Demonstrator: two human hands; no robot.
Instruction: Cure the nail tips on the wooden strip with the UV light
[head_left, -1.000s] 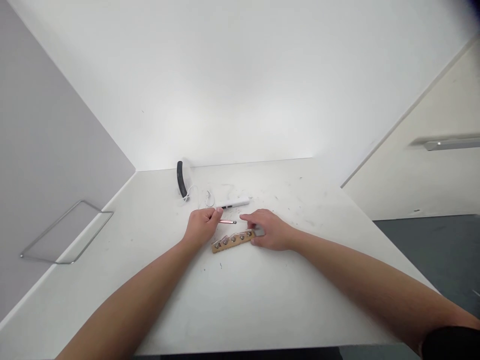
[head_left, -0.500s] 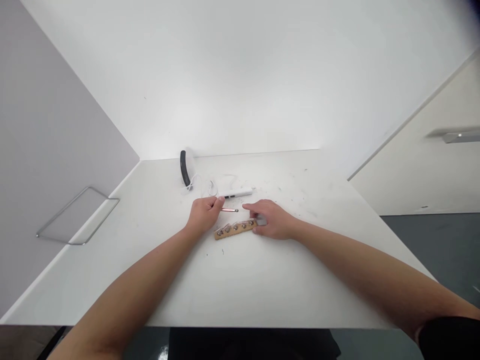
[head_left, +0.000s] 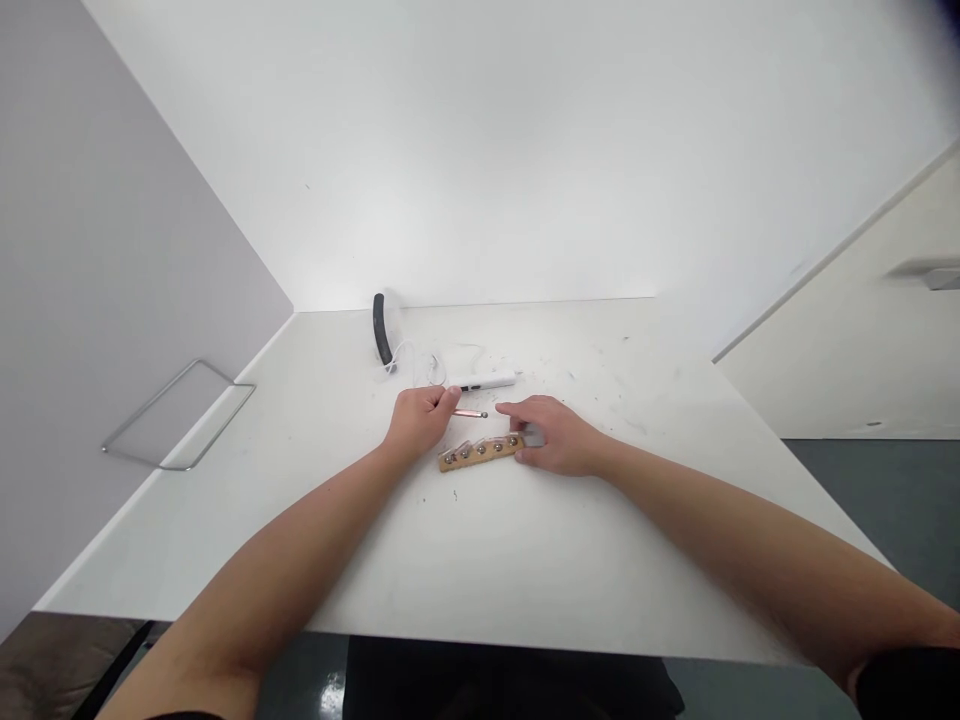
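And here on the white table (head_left: 480,560), my left hand (head_left: 424,418) is closed around a pinkish stick (head_left: 470,413), thumb along the top, its round metal tip poking out toward the right. Over on the other side, my right hand (head_left: 559,437) has the grey end (head_left: 534,437) of the wooden strip (head_left: 480,461) gripped, thumb at the near edge, index finger reaching out past it, just beside the stick's tip but apart from it. The strip lies in front of me, between the hands and slightly nearer than the stick, its row of metal balls (head_left: 482,450) in plain view; I count five.

Watching from afar, I'd call this all about steadiness. I'd want that right grip firm on the end alone, so the balls stay uncovered, and the index finger kept out of the stick's way. On the left, a light, level hold should serve best, because a tight fist would cost fine control of the tip. Mind the space behind, too: the white tool (head_left: 491,380) lies close by the left hand with a cord (head_left: 437,370) near it, and a careless knuckle could catch either.
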